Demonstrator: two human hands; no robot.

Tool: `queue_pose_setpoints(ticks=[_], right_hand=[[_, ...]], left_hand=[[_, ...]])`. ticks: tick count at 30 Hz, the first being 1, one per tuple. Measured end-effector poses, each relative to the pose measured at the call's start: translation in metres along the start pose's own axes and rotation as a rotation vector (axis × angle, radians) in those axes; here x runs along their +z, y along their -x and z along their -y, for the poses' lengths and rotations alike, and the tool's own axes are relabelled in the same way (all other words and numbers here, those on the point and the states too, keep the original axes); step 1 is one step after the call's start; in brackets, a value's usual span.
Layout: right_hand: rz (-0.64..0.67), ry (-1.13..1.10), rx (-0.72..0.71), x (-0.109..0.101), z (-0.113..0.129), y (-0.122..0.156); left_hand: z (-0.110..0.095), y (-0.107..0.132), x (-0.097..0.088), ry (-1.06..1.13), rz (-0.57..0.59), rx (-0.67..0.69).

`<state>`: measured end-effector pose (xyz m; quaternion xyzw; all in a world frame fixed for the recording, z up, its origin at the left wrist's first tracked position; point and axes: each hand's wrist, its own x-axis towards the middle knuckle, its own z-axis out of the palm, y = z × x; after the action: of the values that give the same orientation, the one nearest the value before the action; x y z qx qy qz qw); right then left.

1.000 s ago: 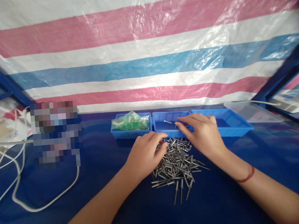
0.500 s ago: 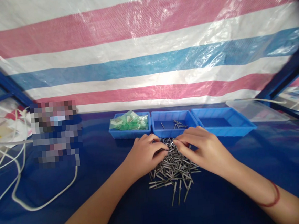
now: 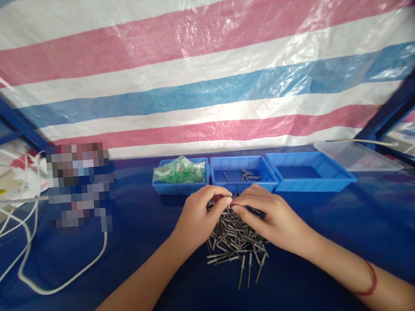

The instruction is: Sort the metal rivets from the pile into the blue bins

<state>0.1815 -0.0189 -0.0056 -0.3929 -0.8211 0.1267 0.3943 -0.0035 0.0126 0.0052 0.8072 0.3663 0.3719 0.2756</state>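
A heap of metal blind rivets [image 3: 235,234] lies on the blue tabletop, with several loose ones at its near edge. Over the far part of this heap my left hand [image 3: 201,216] is closed in a pinch, thumb against forefinger. My right hand [image 3: 273,212] pinches right beside it, so that the fingertips of both hands meet. Whatever sits between the fingertips is too small and covered to make out. Just beyond the hands stands a middle blue bin [image 3: 237,163] with several rivets [image 3: 248,175] on its floor.
Left of the middle bin, another blue bin [image 3: 181,188] holds green-tinted plastic bags [image 3: 183,169]. A third blue bin [image 3: 314,185] stands to the right, before a clear plastic sheet [image 3: 358,157]. White cables [image 3: 34,279] and a blurred-out patch occupy the left. A striped tarp [image 3: 202,93] hangs behind.
My hands have come together: the right moved left and the left slightly right, until their fingertips meet over the heap. The rivets at the near edge have stayed put.
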Motion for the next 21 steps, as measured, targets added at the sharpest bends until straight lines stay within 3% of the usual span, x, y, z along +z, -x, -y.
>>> queue_pose_setpoints(ticks=[9,21], right_hand=[[-0.036,-0.079,0.084,0.0038,0.0070,0.0015],[-0.081,-0.022,0.039,0.0064,0.0074,0.0020]], left_hand=[[0.0010,0.0044,0.0052,0.106,-0.098,-0.039],[-0.0044,0.0044,0.0037,0.048,-0.002,0.009]])
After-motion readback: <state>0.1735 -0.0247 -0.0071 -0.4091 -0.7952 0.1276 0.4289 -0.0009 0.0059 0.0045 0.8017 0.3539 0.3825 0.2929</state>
